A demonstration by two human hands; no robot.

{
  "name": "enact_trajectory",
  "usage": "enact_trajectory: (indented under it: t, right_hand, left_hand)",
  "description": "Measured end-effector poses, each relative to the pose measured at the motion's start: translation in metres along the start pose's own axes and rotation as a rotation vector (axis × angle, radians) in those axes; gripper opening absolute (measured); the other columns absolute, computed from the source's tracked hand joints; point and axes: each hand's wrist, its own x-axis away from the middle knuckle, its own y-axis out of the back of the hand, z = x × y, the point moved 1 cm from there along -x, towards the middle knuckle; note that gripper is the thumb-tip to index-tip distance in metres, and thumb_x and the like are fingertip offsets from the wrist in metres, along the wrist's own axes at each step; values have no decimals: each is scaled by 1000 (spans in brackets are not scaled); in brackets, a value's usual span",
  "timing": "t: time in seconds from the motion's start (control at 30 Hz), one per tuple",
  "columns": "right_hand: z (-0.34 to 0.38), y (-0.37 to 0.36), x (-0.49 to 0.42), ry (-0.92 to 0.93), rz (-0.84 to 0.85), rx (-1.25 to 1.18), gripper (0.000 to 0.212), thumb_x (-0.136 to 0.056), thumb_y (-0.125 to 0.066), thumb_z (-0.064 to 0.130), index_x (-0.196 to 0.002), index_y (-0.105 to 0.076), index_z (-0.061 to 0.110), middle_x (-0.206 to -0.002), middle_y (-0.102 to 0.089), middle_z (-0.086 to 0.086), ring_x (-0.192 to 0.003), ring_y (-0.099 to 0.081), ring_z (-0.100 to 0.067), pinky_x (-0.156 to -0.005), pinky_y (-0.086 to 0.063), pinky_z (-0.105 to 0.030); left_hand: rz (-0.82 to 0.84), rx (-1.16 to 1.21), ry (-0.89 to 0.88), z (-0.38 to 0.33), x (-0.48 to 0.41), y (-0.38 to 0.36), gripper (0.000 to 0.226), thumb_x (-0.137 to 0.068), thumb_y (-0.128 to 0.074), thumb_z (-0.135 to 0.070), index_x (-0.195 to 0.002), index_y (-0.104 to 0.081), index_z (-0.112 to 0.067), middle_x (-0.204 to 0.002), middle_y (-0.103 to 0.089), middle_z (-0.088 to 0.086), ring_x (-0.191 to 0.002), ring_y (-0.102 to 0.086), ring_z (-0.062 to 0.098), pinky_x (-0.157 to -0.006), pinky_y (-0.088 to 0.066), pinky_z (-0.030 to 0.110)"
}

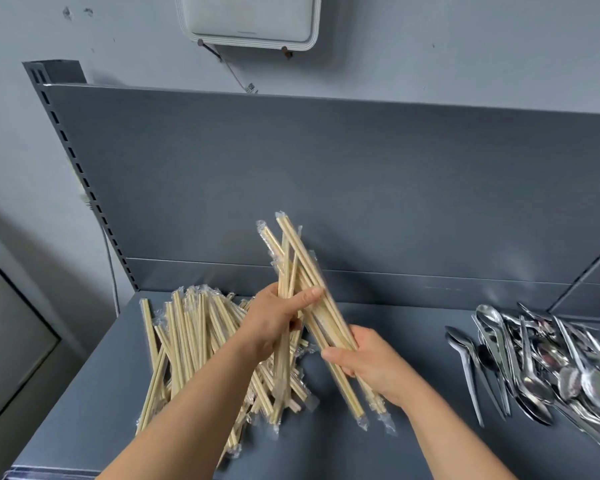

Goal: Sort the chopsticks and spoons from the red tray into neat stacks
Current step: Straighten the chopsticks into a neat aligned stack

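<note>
A bundle of wrapped wooden chopsticks (291,258) is held up above the grey shelf (378,455), slanting up and away. My left hand (274,323) grips the bundle near its middle. My right hand (371,362) grips its lower part, with the ends sticking out below. A loose pile of wrapped chopsticks (194,341) lies on the shelf at the left, under my left forearm. A heap of metal spoons (548,362) lies at the right. No red tray is in view.
The shelf has a grey back panel (326,185) and a slotted upright (66,140) at the left. A white box (250,19) hangs on the wall above. A slanted bracket (589,268) stands at the right.
</note>
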Motion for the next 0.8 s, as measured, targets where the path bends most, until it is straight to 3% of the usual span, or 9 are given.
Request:
enact_trajectory:
  t: [0.1, 0.23, 0.33, 0.47, 0.57, 0.67, 0.8]
  right_hand:
    - [2, 3, 2, 17, 37, 10, 18, -82, -70, 28, -73, -54, 25, -58, -48, 12, -54, -43, -6, -55, -40, -18]
    - [3, 13, 6, -4, 53, 44, 18, -86, -69, 27, -71, -59, 30, -61, -53, 13, -60, -50, -5, -64, -46, -20]
    - [2, 14, 5, -37, 75, 98, 20, -87, -67, 30, -69, -59, 31, -62, -57, 14, -63, -54, -3, -69, -49, -20]
    - [2, 24, 7, -85, 29, 171, 18, -80, -71, 41, -84, -66, 24, -75, -66, 11, -74, -64, -5, -81, -53, -30]
    - [10, 45, 11, -62, -70, 86, 28, -78, -78, 27, -100, -67, 14, -98, -74, -2, -90, -70, -13, -89, -55, -32]
    - [29, 66, 13, 53, -204, -66, 26, -81, -76, 13, -104, -65, 9, -102, -73, -8, -90, -69, -7, -82, -53, -18]
    - [64, 80, 7, 229, -201, -178, 30, -87, -67, 5, -116, -60, 0, -108, -72, -12, -100, -69, -20, -81, -53, -21]
  left_hand:
    - [65, 76, 40, -1, -7, -10, 43, -62, -85, -35, -90, -63, -11, -65, -67, -3, -51, -57, 7, -50, -48, 21]
    - [197, 162, 54, 0, -11, -19, 33, -70, -80, -27, -93, -64, -11, -81, -72, 6, -74, -70, 20, -67, -57, 31]
    - [236, 138, 42, 1, -13, -31, 21, -78, -73, -26, -92, -66, -11, -81, -71, 5, -77, -70, 20, -68, -56, 30]
    - [271, 72, -18, -2, -17, -45, 25, -83, -66, -30, -95, -66, -8, -81, -70, 3, -81, -68, 19, -79, -54, 33]
    - [232, 35, -103, -7, -21, -51, 39, -83, -63, -34, -103, -67, 0, -92, -75, 7, -89, -71, 21, -77, -56, 29]
    - [185, -47, -208, -8, -23, -61, 38, -82, -65, -36, -94, -65, 0, -83, -74, 11, -76, -72, 23, -68, -56, 32]
    - [186, -202, -304, -1, -25, -80, 32, -85, -65, -38, -91, -61, -7, -67, -67, 6, -64, -67, 22, -66, -58, 40]
